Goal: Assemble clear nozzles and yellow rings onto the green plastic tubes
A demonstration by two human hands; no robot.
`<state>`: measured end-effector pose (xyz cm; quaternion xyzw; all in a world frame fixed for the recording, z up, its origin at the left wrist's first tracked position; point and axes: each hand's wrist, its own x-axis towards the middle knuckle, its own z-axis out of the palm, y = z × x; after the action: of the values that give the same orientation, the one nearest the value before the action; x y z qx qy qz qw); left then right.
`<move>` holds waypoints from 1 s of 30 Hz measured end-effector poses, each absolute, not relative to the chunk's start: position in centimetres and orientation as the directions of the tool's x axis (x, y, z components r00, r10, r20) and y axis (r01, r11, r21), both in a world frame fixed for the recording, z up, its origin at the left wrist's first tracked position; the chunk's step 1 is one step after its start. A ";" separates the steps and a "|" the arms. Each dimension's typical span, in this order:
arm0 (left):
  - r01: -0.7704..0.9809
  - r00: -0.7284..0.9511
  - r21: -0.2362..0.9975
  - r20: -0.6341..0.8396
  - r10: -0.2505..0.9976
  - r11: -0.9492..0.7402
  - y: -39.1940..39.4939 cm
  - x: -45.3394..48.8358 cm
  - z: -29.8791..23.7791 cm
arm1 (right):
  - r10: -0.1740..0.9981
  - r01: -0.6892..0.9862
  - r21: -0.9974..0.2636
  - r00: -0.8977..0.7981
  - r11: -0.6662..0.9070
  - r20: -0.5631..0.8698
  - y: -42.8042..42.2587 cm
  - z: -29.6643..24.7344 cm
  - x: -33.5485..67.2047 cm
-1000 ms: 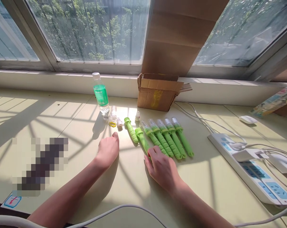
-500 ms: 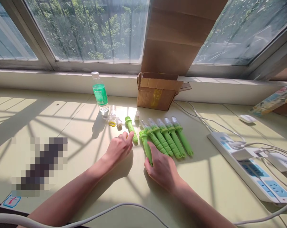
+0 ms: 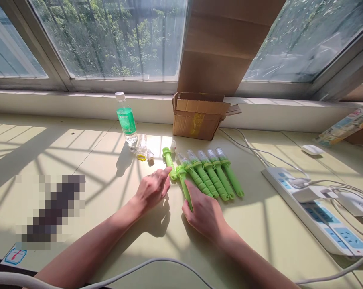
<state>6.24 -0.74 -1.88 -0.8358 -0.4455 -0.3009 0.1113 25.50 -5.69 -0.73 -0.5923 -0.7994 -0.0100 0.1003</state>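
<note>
My right hand [image 3: 203, 210] is closed around the lower part of a green ribbed handle [image 3: 181, 176], whose threaded top end has no clear cap on it. Against the lower left side of a second uncapped green handle [image 3: 169, 160] rests a fingertip of my left hand [image 3: 153, 188]; its thumb hangs apart below and its other fingers are curled. To the right lie several green sticks with clear caps [image 3: 213, 172], side by side in a slanting row. Beyond the handles are a small white-and-clear piece [image 3: 173, 146], another like it [image 3: 150, 155], and clear caps [image 3: 142, 148], one with a yellow ring.
A bottle with a green label [image 3: 126, 120] stands at the back left, and an open cardboard box [image 3: 199, 116] by the windowsill. On the right lies a white power strip [image 3: 313, 212] with plugs and cables. A cable [image 3: 157, 259] crosses the table's front.
The second green handle has shifted slightly right, closer to the one in my right hand. My left hand moved along with it, its thumb dropping away. My right hand stayed almost still.
</note>
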 end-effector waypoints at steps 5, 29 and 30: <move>0.807 0.445 0.082 0.567 0.694 -0.585 -0.8 6.1 -1.9 | 0.939 0.944 -0.119 -0.281 0.308 0.198 -5.7 -0.9 25.5; 0.656 0.678 0.060 0.390 0.623 -0.752 -1.3 7.3 -0.6 | 0.934 0.947 -0.086 -0.287 0.310 0.213 -5.6 -1.2 25.6; 0.657 0.663 0.085 0.408 0.628 -0.749 -1.3 7.3 -0.7 | 0.934 0.946 -0.089 -0.287 0.311 0.213 -5.6 -1.1 25.6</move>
<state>7.29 -1.30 -0.66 -0.9111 -0.3527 -0.2105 0.0346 25.62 -5.57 -1.14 -0.5865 -0.8016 -0.0274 0.1130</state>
